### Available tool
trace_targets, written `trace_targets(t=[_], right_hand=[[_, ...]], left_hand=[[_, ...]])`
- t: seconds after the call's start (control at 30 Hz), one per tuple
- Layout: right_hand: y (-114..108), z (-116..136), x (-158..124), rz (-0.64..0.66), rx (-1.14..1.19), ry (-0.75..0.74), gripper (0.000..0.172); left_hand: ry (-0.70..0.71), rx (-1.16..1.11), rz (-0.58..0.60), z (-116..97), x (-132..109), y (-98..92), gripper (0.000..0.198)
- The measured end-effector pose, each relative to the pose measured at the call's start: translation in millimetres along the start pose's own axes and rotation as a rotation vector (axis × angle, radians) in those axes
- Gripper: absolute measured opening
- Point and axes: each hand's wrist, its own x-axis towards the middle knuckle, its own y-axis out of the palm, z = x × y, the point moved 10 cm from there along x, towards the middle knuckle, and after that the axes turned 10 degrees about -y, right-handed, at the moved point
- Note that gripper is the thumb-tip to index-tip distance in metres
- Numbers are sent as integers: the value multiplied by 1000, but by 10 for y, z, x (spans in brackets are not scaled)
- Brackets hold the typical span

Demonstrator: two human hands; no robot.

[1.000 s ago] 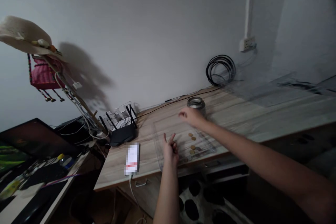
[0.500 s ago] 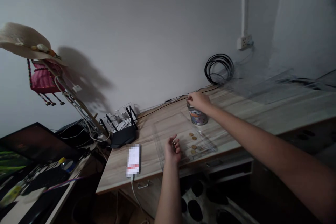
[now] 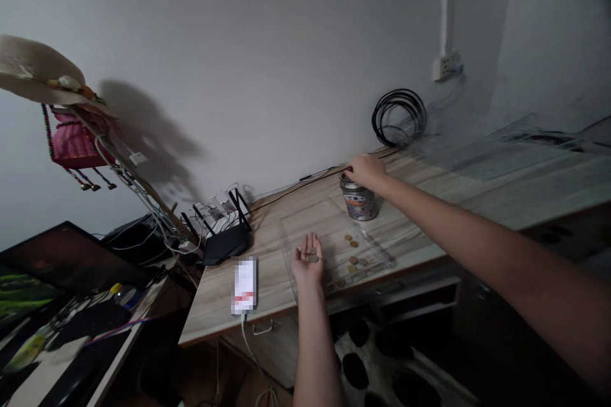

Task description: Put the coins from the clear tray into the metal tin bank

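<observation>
My left hand (image 3: 306, 272) is held palm up above the near part of the desk, with a few coins (image 3: 312, 259) lying on the palm. Its fingers are extended and slightly cupped. My right hand (image 3: 368, 172) is at the top of a printed metal tin (image 3: 361, 205), fingers curled down at the rim. What those fingertips hold, if anything, is hidden. Several loose coins (image 3: 352, 261) are spread between my left hand and the tin, on a clear plastic tray or lid (image 3: 382, 250).
A phone (image 3: 245, 286) on a cable lies near the front edge of the desk (image 3: 210, 305). Behind it stands a black router (image 3: 226, 245). A coiled black cable (image 3: 398, 117) leans on the wall. Clear plastic sheeting (image 3: 496, 156) covers the right side.
My left hand has uncurled and turned palm up, showing the coins in it. My right hand's fingers have moved from pinched above the tin to down at its rim.
</observation>
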Motion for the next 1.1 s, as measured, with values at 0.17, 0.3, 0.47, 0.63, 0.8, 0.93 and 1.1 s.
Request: trace_targets(t=[0.17,0.3,0.47,0.63,0.8,0.93,1.1], right_hand=[[602,970,-686,171,207,-424,22],[1044,1467,-1145,299,492,-708,17],[1285,1441,-1186,340,636,-604,14],[1300,1314,-1097,398,804,-460,17],[1006,1038,-765,422,565,-421,20],[521,604,-337,316,332,-328,24],[46,-158,91,96,27,-6,27]], left_hand=[[12,117,56,22,-50,120,50],[-18,157,76,68,-73,145,52],[-43,64,-21,111,-28,-9,47],[-60,-13,-107,170,40,-105,28],[-72,-46,-59,219,48,-25,19],[-115,-46,-50,264,38,1,27],[-138,-31,-61,270,58,-51,33]])
